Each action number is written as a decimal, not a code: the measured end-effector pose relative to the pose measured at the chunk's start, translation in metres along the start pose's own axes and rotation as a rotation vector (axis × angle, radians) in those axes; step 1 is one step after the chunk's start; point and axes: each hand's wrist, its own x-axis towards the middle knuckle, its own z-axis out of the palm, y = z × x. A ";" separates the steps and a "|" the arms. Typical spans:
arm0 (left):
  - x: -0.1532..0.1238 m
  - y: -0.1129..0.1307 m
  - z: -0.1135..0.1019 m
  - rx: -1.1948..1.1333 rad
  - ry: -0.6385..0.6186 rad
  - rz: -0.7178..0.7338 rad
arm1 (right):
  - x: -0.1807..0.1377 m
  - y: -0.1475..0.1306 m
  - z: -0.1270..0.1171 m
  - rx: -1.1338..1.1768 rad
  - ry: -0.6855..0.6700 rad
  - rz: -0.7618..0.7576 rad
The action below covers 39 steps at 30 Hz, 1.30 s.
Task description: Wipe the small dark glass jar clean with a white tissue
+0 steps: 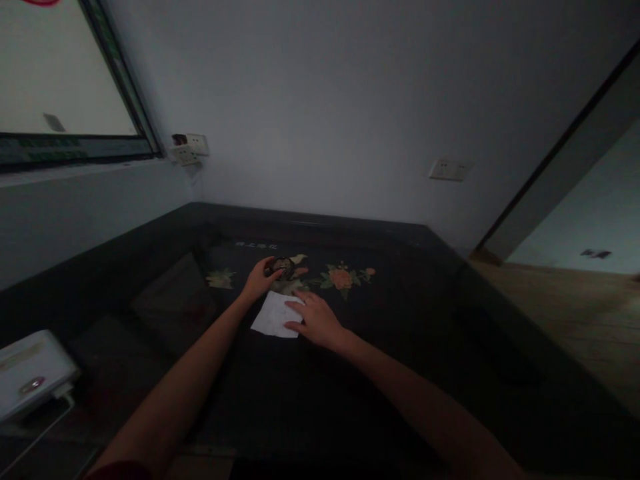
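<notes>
A small round dark object with a patterned face, its exact kind too dim to make out, is gripped at its left side by my left hand. Just nearer to me, a white sheet of paper or tissue lies flat on the dark tabletop. Over the sheet's right edge rests my right hand, fingers spread and pointing left. Its upper fingers reach close below the round object. Nothing is held in the right hand.
Printed flowers decorate the tabletop. At the left front sits a white box-shaped device with a cable. A dark flat object lies at right. Behind are a wall with sockets and a window at left.
</notes>
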 end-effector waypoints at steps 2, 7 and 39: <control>-0.001 0.001 0.000 -0.012 0.000 -0.006 | 0.000 -0.004 0.010 -0.060 -0.065 -0.038; -0.003 0.004 -0.001 -0.031 -0.041 -0.001 | 0.015 -0.007 0.023 -0.097 -0.075 -0.059; -0.083 0.047 -0.028 0.386 -0.374 0.230 | 0.040 0.003 0.037 -0.041 0.000 -0.092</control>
